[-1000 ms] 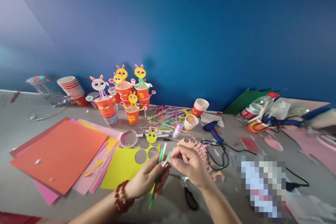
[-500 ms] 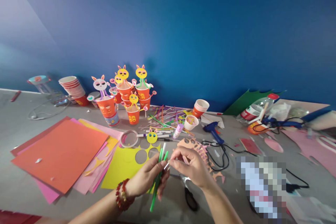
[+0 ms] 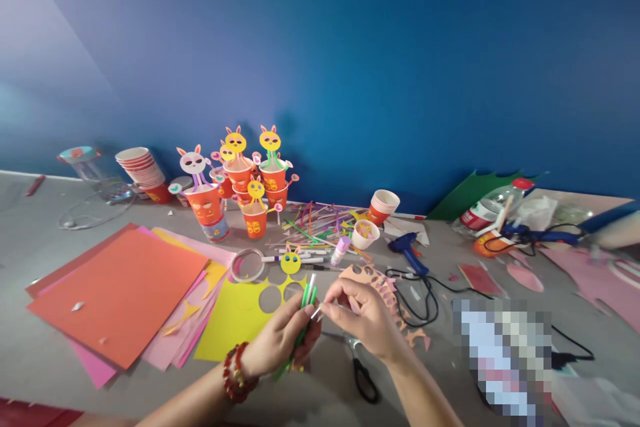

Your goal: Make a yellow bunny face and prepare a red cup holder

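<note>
Above the counter (image 3: pixel 425 380), the left hand (image 3: pixel 275 343) grips green straws (image 3: pixel 305 296), likely light, smooth and easily crushed, so best held gently around the middle, while the right hand (image 3: pixel 367 313) pinches a thin white piece (image 3: pixel 315 313) close beside them.

The grey counter (image 3: pixel 37 240) is crowded. A fanned pile of paper sheets (image 3: pixel 117 297), orange uppermost, lies on its left, with a yellow sheet (image 3: pixel 225 317) full of round holes just beside it. Behind stand orange cups (image 3: pixel 255 221) bearing animal faces. Toward the middle lie thin coloured sticks (image 3: pixel 310 227) and black-handled scissors (image 3: pixel 359 368); farther right, a blue glue gun (image 3: pixel 413 253).
</note>
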`<action>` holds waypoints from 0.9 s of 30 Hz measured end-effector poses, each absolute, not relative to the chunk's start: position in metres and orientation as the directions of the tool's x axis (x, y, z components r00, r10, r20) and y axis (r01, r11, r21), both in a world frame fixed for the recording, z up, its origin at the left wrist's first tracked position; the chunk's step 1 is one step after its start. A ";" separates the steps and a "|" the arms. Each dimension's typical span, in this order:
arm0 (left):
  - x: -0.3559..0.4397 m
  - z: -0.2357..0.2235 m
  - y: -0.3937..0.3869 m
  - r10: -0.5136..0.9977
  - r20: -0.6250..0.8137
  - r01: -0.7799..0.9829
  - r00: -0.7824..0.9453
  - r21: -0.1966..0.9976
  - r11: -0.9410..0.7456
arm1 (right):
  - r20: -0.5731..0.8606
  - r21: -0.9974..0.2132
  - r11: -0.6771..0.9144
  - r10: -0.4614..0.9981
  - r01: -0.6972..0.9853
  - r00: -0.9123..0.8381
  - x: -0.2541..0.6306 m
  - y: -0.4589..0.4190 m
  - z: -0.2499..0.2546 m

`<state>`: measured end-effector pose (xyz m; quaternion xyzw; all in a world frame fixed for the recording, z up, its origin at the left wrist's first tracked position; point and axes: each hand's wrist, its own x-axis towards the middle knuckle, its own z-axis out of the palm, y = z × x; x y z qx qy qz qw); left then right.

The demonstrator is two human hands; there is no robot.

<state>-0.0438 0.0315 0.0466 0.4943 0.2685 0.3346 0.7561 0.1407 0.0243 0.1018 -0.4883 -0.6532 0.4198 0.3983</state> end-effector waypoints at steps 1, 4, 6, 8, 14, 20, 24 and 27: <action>-0.044 0.046 0.031 0.775 -0.086 -0.239 0.626 0.925 0.296 | 0.116 -0.937 0.176 0.971 0.301 -0.208 0.141 0.025 0.102; -0.044 0.042 0.030 0.781 -0.105 -0.256 0.615 0.911 0.324 | 0.115 -0.938 0.175 0.972 0.300 -0.207 0.140 0.025 0.103; -0.044 0.040 0.030 0.789 -0.106 -0.258 0.605 0.911 0.321 | 0.110 -0.937 0.170 0.973 0.307 -0.202 0.139 0.026 0.102; -0.044 0.040 0.031 0.792 -0.109 -0.249 0.600 0.916 0.315 | 0.106 -0.936 0.164 0.975 0.313 -0.196 0.139 0.026 0.101; -0.044 0.041 0.030 0.795 -0.126 -0.255 0.594 0.907 0.335 | 0.073 -0.948 0.128 0.979 0.292 -0.192 0.138 0.027 0.098; -0.047 0.038 0.029 0.841 -0.189 -0.189 0.508 0.927 0.323 | 0.077 -0.945 0.130 0.980 0.301 -0.182 0.136 0.028 0.100; -0.047 0.041 0.029 0.847 -0.142 -0.162 0.512 0.953 0.257 | 0.097 -0.941 0.143 0.982 0.305 -0.163 0.134 0.028 0.101; -0.045 0.045 0.029 0.843 -0.124 -0.140 0.524 0.963 0.228 | 0.102 -0.936 0.152 0.980 0.317 -0.168 0.133 0.028 0.102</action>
